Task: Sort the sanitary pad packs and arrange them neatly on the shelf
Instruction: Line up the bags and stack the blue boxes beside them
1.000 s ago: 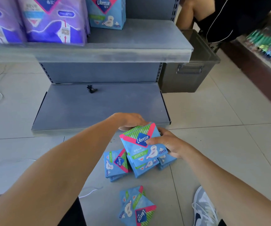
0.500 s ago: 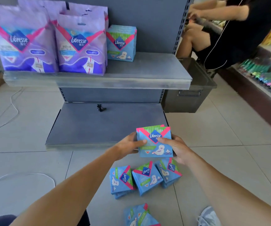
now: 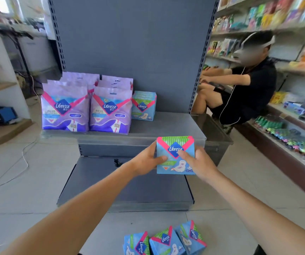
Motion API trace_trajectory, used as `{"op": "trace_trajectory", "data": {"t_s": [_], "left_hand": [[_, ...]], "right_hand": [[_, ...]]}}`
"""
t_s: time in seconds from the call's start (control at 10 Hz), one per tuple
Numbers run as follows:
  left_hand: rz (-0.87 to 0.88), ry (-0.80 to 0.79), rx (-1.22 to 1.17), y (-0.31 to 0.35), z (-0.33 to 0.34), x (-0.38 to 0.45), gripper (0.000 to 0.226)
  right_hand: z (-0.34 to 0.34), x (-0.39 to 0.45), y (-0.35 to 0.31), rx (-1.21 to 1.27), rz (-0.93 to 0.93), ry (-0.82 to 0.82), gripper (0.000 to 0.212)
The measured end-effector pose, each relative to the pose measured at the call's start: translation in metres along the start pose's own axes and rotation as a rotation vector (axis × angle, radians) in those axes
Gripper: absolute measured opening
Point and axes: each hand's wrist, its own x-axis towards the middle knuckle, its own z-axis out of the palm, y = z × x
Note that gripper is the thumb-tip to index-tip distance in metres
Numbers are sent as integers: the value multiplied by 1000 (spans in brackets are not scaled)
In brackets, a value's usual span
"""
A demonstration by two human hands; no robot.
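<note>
Blue pack held upright before the shelf.
Left hand (image 3: 148, 159) and right hand (image 3: 196, 161) grip blue pack (image 3: 173, 155) by its sides, thumbs across its front, just short of the shelf (image 3: 175, 126) edge.

- I read "Libresse" on the blue pack (image 3: 175, 155) held upright in my two hands.
- "Libresse" stands on both purple packs (image 3: 65, 107) and the blue pack on the shelf (image 3: 143, 106).
- The floor packs (image 3: 164, 240) read "Libresse" too; smaller print is illegible.
</note>
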Motion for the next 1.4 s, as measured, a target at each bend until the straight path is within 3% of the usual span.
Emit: {"op": "trace_trajectory", "data": {"t_s": [0.1, 0.2, 0.4, 0.6, 0.7, 0.8, 1.0, 1.2, 1.3, 1.4], "left_hand": [[67, 33, 89, 43, -21, 11, 50], [144, 121, 220, 82, -36, 25, 50], [121, 339, 444, 110, -45, 70, 48], [65, 504, 597, 89, -34, 129, 38], [6, 544, 619, 68, -28, 160, 41], [-41, 575, 611, 54, -23, 188, 51], [-72, 739, 618, 34, -22, 235, 44], [-92, 839, 568, 28, -22, 262, 48], [-222, 768, 537, 31, -23, 271, 37], [-258, 641, 1185, 25, -28, 275, 37]], "right_hand": [[-18, 28, -39, -169, -99, 99, 23], [-32, 52, -66, -215, -175, 129, 28], [-43, 103, -82, -160, -226, 118, 53], [-42, 144, -44, -280, -209, 179, 103], [-43, 167, -23, -311, -258, 189, 110], [-45, 195, -4, -361, -298, 166, 105], [-41, 245, 24, -454, -294, 105, 78], [-36, 277, 30, -489, -328, 122, 71], [-37, 287, 30, -522, -337, 133, 70], [-34, 297, 29, -520, -337, 139, 70]]}}
